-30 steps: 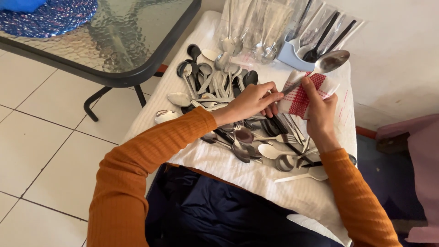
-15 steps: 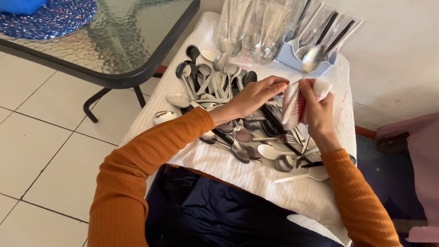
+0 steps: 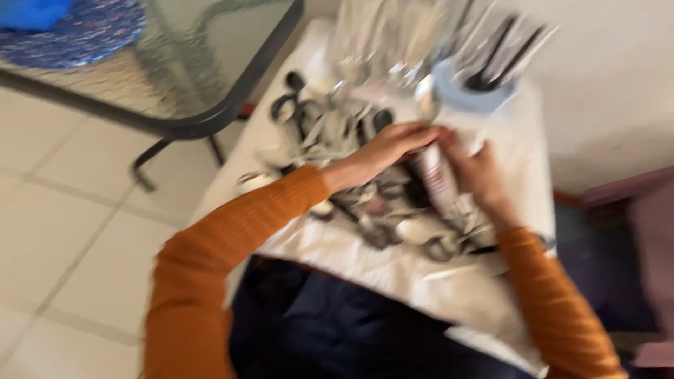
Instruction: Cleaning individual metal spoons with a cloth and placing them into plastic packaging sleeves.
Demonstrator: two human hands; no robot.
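Head view, much blurred now, looks down on two hands meeting over a heap of cutlery (image 3: 365,189) spread on a white cloth (image 3: 365,263); a second ago the red-and-white checked cloth (image 3: 437,184) lay opened out across the right hand, and since then it has been gathered into a narrow roll that stands nearly upright between the hands — so the wiping seems to have closed around one piece, though the blur hides what, if anything, is inside. The view has also tipped, and the blue holder (image 3: 469,98) of utensils now sits just beyond the fingertips. The left hand (image 3: 385,151) has its fingers drawn together at the top of the roll, pinching it; the right hand (image 3: 477,172) is curled shut around the roll's side, lower down. Both orange sleeves reach in from below; a glass table (image 3: 210,105) stands to the left over pale floor tiles.
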